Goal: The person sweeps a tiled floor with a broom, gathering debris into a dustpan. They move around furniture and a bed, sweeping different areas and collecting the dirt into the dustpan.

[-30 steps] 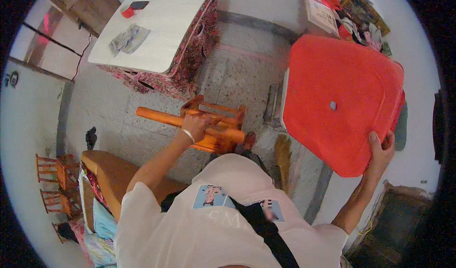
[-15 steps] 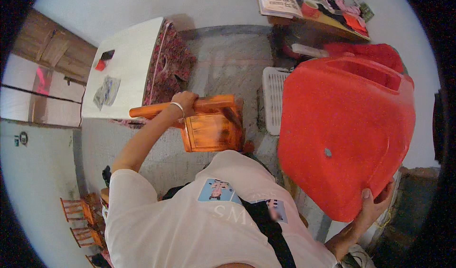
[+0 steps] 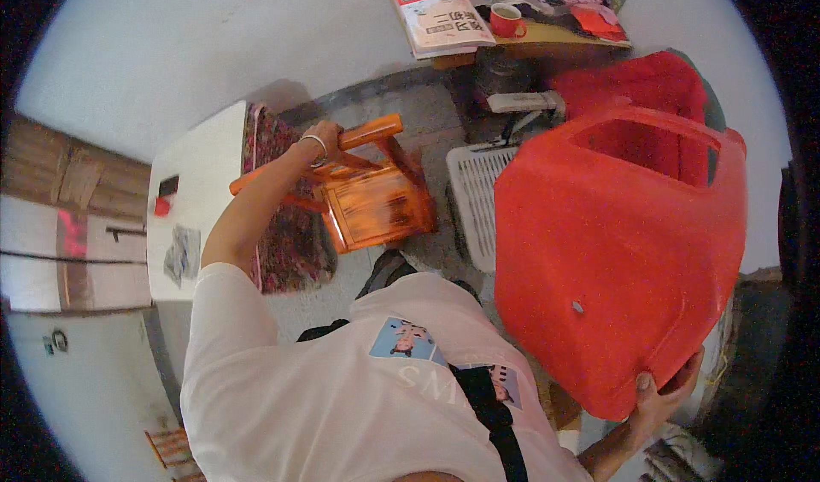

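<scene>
My left hand [image 3: 320, 140] is closed around the top rail of a small orange wooden chair [image 3: 376, 204]. The chair hangs out in front of me, its slatted seat blurred by motion. At my right side, my right hand [image 3: 662, 396] grips the lower edge of a large red plastic chair [image 3: 606, 251], thumb on the near face and fingers partly hidden behind it. A wide slot opens through the red plastic near its far end. Its legs are out of sight.
Left of the wooden chair stands a table [image 3: 205, 170] with a white top and patterned cloth. Ahead, a desk [image 3: 547, 52] carries books [image 3: 444, 20] and a red mug [image 3: 507, 20]. A white slatted panel [image 3: 478, 208] and a red-covered seat [image 3: 632, 85] lie beyond the red plastic.
The view has turned, so the table and desk sit further left. The wooden chair has tilted, its right end rising. Both hands keep their hold.
</scene>
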Available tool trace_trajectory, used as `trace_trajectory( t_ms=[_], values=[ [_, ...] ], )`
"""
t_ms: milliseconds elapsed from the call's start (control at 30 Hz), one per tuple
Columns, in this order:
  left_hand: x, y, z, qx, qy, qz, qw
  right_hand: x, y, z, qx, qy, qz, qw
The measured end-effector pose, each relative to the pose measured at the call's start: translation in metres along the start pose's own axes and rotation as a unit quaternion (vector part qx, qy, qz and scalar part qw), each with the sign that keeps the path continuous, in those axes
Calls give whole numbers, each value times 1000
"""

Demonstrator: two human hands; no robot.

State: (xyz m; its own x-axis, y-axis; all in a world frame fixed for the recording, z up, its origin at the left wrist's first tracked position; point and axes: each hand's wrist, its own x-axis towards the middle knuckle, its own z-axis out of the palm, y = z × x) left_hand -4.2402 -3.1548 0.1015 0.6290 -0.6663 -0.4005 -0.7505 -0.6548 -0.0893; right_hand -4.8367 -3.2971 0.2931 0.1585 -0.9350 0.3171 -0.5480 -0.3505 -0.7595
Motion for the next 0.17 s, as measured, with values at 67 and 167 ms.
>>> trace_trajectory(
  t_ms=[67,167],
  values=[
    [34,-1,-15,-19,-20,25,999,-3,-7,6,-10,-24,27,999],
    [93,-10,-29,-18,-62,24,998,-8,-32,27,-45,-34,62,996]
  ],
)
